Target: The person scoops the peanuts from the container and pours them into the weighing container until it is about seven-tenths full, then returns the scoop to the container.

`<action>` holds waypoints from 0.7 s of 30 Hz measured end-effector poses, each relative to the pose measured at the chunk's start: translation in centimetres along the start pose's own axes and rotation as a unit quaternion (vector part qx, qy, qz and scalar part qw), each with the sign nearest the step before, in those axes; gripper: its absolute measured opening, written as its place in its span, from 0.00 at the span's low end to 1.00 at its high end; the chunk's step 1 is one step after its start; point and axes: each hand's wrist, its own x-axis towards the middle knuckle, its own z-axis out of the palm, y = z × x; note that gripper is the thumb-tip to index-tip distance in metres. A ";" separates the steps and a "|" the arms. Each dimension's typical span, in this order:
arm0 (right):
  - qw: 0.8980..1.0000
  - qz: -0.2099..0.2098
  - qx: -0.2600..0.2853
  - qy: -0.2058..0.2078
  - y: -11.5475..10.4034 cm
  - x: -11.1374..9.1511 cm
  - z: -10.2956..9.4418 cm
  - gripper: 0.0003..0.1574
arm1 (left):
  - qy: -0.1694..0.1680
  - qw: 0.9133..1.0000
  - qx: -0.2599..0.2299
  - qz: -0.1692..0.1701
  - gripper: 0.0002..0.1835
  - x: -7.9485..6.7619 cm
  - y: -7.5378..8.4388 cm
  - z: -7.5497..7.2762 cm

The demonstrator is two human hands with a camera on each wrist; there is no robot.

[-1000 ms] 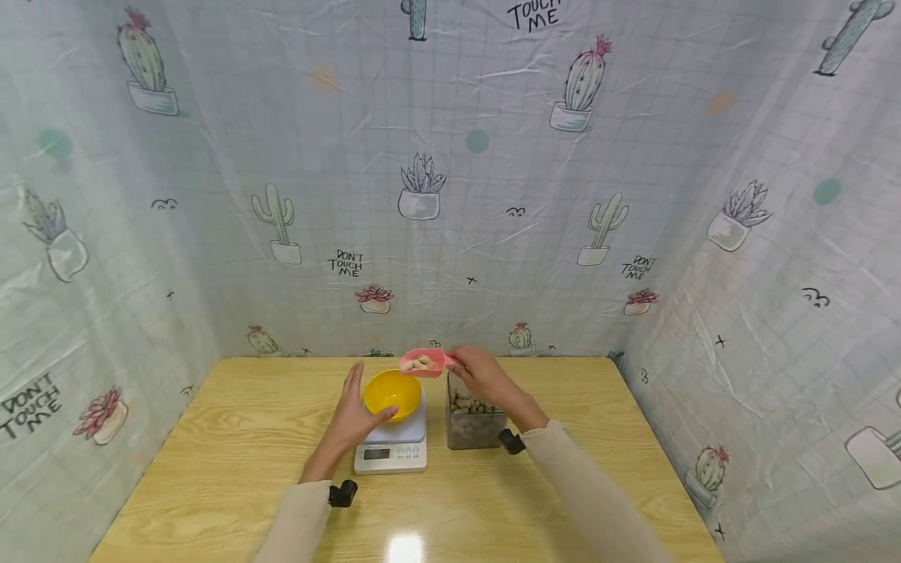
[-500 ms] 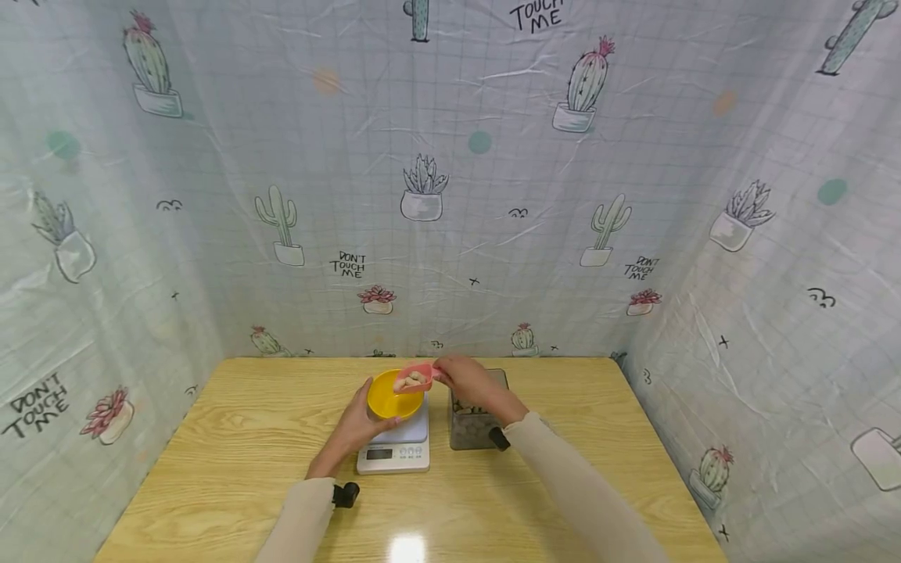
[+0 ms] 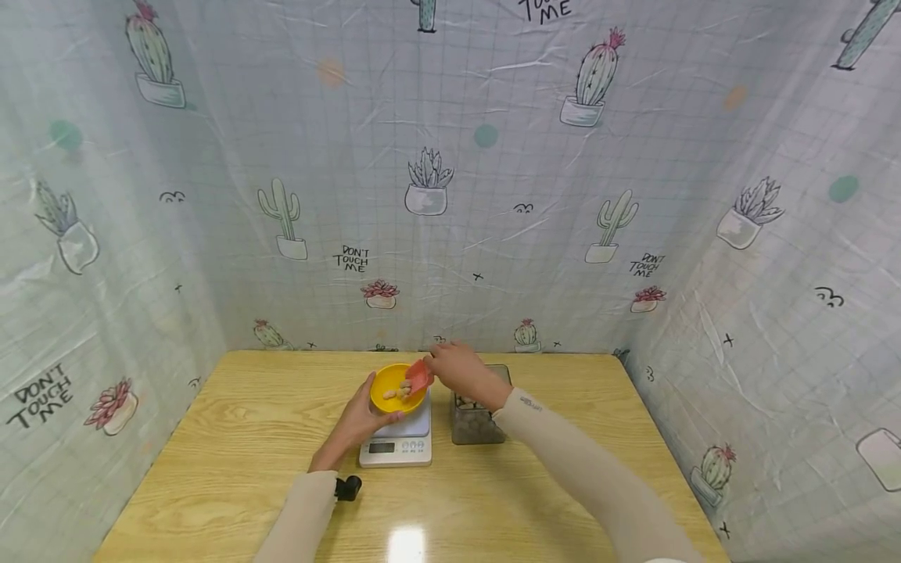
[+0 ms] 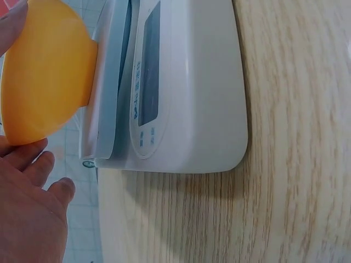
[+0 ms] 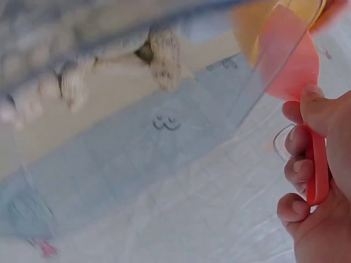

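My right hand (image 3: 461, 371) grips the handle of a pink scoop (image 3: 420, 377), fingers wrapped round it in the right wrist view. The scoop tips down over a yellow bowl (image 4: 46, 71), and several peanuts (image 3: 403, 388) lie at its mouth and in the bowl. With thumb and fingers on opposite sides, my left hand (image 3: 357, 413) holds the bowl near its rim. Beneath the bowl is a white kitchen scale (image 3: 396, 451), its display facing me. A clear container (image 3: 479, 428) of peanuts stands just right of the scale, partly hidden by my right forearm.
The wood-grain table (image 3: 281, 422) carries the scale and container side by side near its back edge. A cactus-print curtain (image 3: 450, 234) rises behind the table and along both sides. A black wrist camera (image 3: 348, 488) sits on my left wrist.
My right hand has brought the scoop left over the bowl and tilted it down, and peanuts have slid out. My left hand has closed in on the bowl's side.
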 end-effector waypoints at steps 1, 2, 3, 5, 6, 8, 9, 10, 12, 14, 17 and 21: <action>1.000 -0.006 -0.019 0.007 -0.1 0.0 -0.3 0.12 | 0.000 1.000 0.001 0.002 0.63 0.0 0.0 0.0; 0.999 -0.011 -0.035 0.016 -0.1 0.0 -0.5 0.13 | 0.000 1.000 0.001 0.004 0.63 0.0 -0.1 0.0; 0.998 -0.016 -0.051 0.020 -0.2 0.0 -0.7 0.13 | 0.001 1.000 0.001 0.005 0.63 0.0 -0.1 -0.1; 0.998 -0.017 -0.061 0.027 -0.1 0.0 -0.9 0.14 | 0.001 1.000 0.001 0.008 0.63 0.0 -0.1 -0.1; 0.998 -0.016 -0.057 0.030 0.0 -0.1 -0.9 0.14 | 0.000 1.000 0.000 0.009 0.63 0.0 -0.1 -0.2; 0.999 -0.009 -0.038 0.031 0.2 -0.3 -0.8 0.14 | -0.002 1.000 -0.001 0.011 0.64 -0.1 -0.1 -0.2; 0.999 -0.003 -0.022 0.031 0.4 -0.5 -0.7 0.14 | -0.002 1.000 0.001 0.011 0.65 -0.1 -0.2 -0.2; 0.999 0.003 0.000 0.034 0.7 -0.7 -0.6 0.13 | -0.001 1.000 0.005 0.012 0.65 -0.1 -0.1 -0.2; 0.998 0.017 0.046 0.043 1.1 -1.1 -0.4 0.13 | 0.005 1.000 0.011 0.016 0.66 -0.2 -0.1 -0.3; 0.993 0.030 0.100 0.055 1.6 -1.6 0.0 0.15 | 0.019 0.999 0.015 0.029 0.66 -0.4 0.1 -0.4; 0.982 0.048 0.164 0.083 2.2 -2.7 0.5 0.15 | 0.043 0.997 0.015 0.056 0.64 -0.7 0.7 -0.6; 0.963 0.082 0.237 0.100 2.6 -4.4 0.9 0.17 | 0.073 0.994 0.008 0.078 0.61 -1.2 2.1 -0.7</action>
